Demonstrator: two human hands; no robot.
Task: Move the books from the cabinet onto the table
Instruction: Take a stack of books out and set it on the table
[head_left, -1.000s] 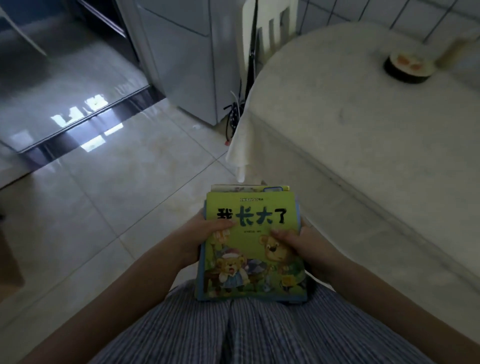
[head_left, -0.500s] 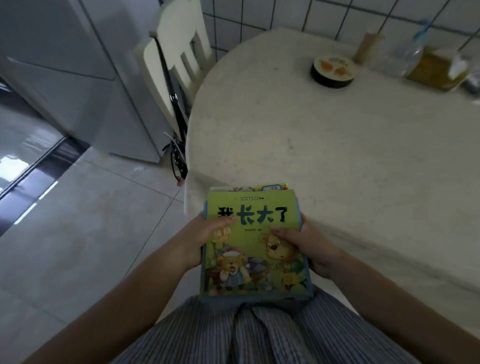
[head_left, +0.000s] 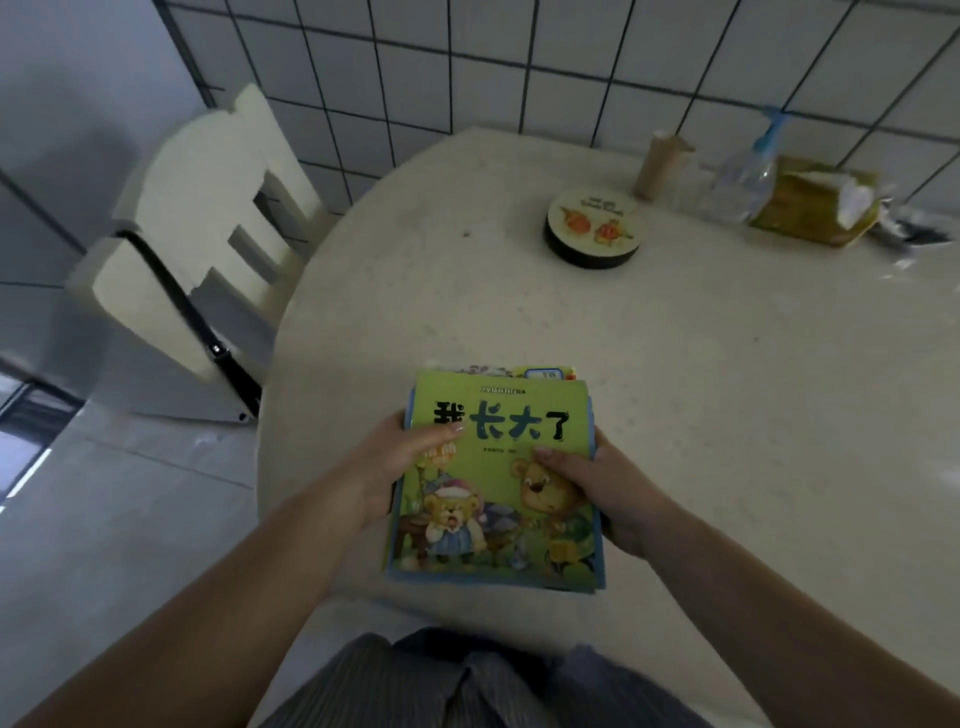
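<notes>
A stack of picture books (head_left: 498, 483) is over the near edge of the pale round table (head_left: 701, 374); whether it rests on the top I cannot tell. The top book has a green cover with two cartoon bears and black characters. My left hand (head_left: 400, 467) grips the stack's left edge, thumb lying on the cover. My right hand (head_left: 608, 488) grips the right edge, its thumb also on the cover. More books peek out beyond the top one's far edge. The cabinet is out of view.
A white chair (head_left: 208, 234) stands at the table's left, with a grey appliance behind it. Far on the table sit a round black-rimmed box (head_left: 592, 228), a cardboard tube (head_left: 660, 166), a plastic bottle (head_left: 748, 176) and a yellow tissue pack (head_left: 821, 208). A tiled wall is behind.
I have turned and stepped up to the table. The stack, held over the floor a second ago, is now over the table's near edge. Both hands keep the same grip.
</notes>
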